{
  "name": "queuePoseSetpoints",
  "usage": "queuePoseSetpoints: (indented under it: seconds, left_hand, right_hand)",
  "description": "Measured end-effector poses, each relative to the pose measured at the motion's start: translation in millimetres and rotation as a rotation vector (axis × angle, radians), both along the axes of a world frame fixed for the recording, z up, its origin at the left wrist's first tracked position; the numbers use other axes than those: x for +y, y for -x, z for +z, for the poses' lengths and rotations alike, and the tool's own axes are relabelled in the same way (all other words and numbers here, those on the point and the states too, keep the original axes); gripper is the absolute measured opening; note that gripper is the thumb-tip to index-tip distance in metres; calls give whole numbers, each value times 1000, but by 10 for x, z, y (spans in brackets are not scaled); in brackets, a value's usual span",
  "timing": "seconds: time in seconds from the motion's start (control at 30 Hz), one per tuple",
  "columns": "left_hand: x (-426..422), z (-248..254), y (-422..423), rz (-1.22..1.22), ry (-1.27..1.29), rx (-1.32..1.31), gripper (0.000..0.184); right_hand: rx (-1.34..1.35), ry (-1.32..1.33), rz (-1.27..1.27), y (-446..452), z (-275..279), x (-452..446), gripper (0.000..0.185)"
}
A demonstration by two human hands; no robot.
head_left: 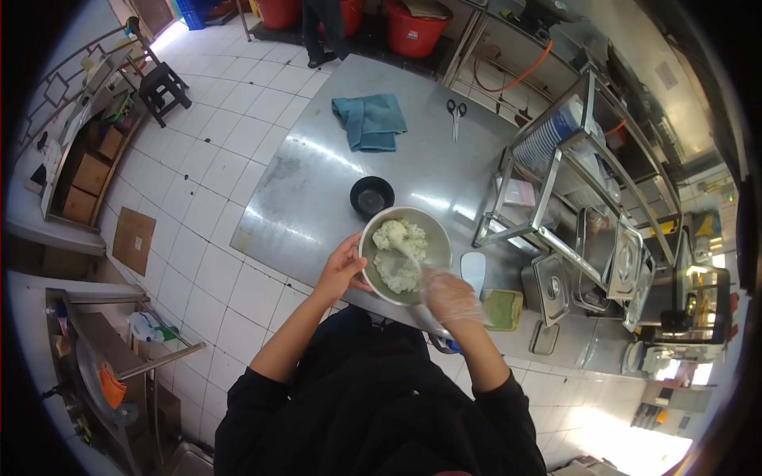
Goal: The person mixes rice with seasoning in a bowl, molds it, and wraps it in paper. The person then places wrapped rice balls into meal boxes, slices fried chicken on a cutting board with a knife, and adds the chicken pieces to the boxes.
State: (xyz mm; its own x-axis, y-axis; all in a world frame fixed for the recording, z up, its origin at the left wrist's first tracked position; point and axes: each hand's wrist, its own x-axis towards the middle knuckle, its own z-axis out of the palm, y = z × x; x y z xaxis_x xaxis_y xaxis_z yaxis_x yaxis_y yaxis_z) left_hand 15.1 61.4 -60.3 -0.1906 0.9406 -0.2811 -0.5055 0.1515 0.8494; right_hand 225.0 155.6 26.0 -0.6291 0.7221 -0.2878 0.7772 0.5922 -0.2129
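Black sleeves and a black top (381, 397) fill the nearest part of the view, with both forearms reaching forward to a metal bowl (439, 250) at the near edge of a steel surface (302, 206). The hands are apart, on opposite sides of the bowl: the bare left hand (346, 262) is clamped on its left rim, thumb uppermost, while the right hand (452, 300), in a clear glove and blurred, is closed around the handle of a white spoon (407, 252). Pale, grainy food (397, 274) like rice lies in clumps inside the bowl, the spoon's head among it. Right of the bowl are a flat white piece (473, 270) and a greenish tray (503, 311). Just beyond the bowl stands a small black bowl (386, 190); whether the two touch cannot be told. To the right rises a metal rack (548, 198). Farther across the surface lie a crumpled blue-green cloth (371, 120) and scissors (455, 119), well apart. Past the far edge stand red tubs (417, 32) and another person's leg (321, 28).
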Motion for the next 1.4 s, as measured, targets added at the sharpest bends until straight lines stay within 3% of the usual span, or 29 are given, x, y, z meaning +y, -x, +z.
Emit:
queuePoseSetpoints:
  seconds: [0.17,0.27,0.37,0.5,0.6,0.7,0.73,0.83,0.87,0.97,1.0,1.03,1.13,1.27,1.4]
  left_hand:
    - [-63,115,-34,-70,8,-29,62]
    - [-9,40,-3,-33,-4,-57,59]
    - [18,34,73,-16,21,-69,57]
    - [-25,21,41,-8,27,-41,56]
    - [-53,52,75,-19,-3,-33,57]
    - [-104,-17,39,19,10,-73,58]
    - [-91,-42,16,36,19,-102,58]
    - [-122,-107,-87,30,25,-84,60]
    - [-145,-196,-82,25,4,-100,60]
    - [-150,-123,-91,0,-3,-89,61]
    - [-162,-127,-128,0,5,-95,61]
    - [-156,-120,-155,7,14,-104,61]
    - [-63,-113,-112,19,-2,-110,62]
    - [-96,-177,-106,39,-1,-161,62]
    - [-67,-150,-154,-11,5,-72,62]
  right_hand:
    - [-7,-5,-115,-99,-94,273,29]
    - [45,-106,175,48,-377,109,22]
    - [-8,-22,118,97,456,-225,33]
    - [117,-132,251,-5,83,-384,21]
    - [-29,-131,114,75,-31,-142,25]
    - [-26,-30,180,20,379,-261,26]
    - [-61,19,225,85,298,-370,36]
    - [32,-139,228,157,-8,-337,36]
    - [-102,-77,131,175,76,-228,33]
    - [17,-200,90,83,309,-138,31]
    - [-127,-5,-14,199,428,-92,26]
    - [-128,5,-24,179,266,-131,26]
    - [-74,-37,187,222,-81,-219,23]
    - [-60,-81,161,-4,422,-487,19]
    - [-104,-46,177,-4,-75,-338,22]
